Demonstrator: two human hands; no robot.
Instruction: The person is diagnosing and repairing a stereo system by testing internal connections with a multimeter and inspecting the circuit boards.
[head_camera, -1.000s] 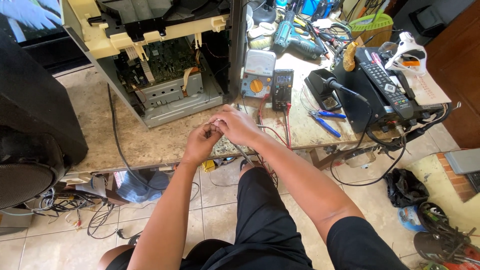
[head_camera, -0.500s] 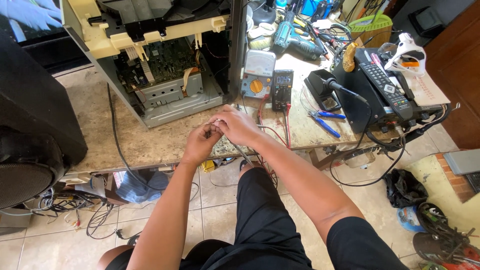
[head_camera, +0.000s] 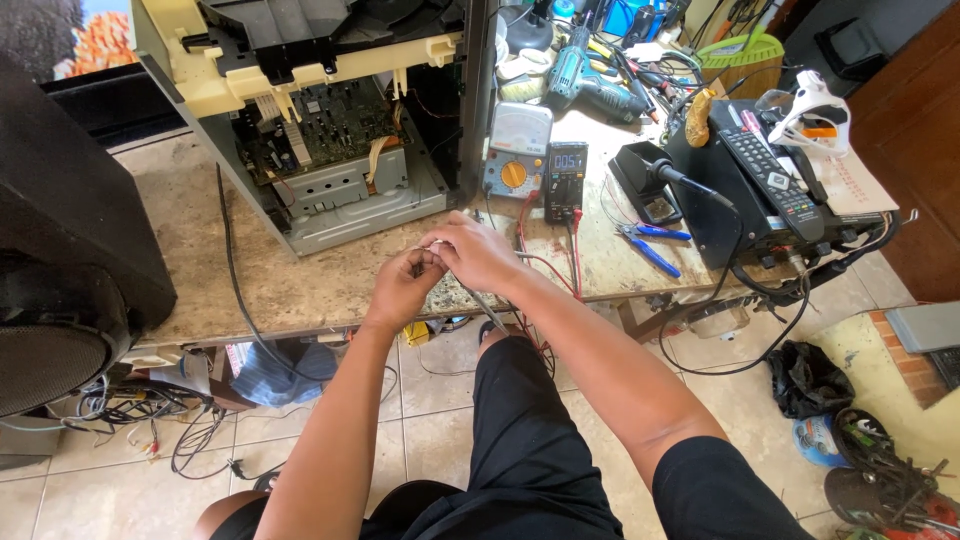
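Hands meeting at the workbench's (head_camera: 300, 290) front edge.
Left hand (head_camera: 402, 288) and right hand (head_camera: 478, 252) are pinching, fingers closed, apparently a thin wire (head_camera: 487, 308).

The workbench (head_camera: 300, 285) spans the middle of the frame. On it, upper left of centre, stands an opened device chassis (head_camera: 340, 130); just right of that sit two multimeters (head_camera: 540, 165) side by side. Further right lie pliers (head_camera: 650, 245) and, at the upper right, a remote control (head_camera: 770, 175) – on a box. A loudspeaker (head_camera: 70, 270) fills the left edge. Cables (head_camera: 150, 420) lie on the floor below it.
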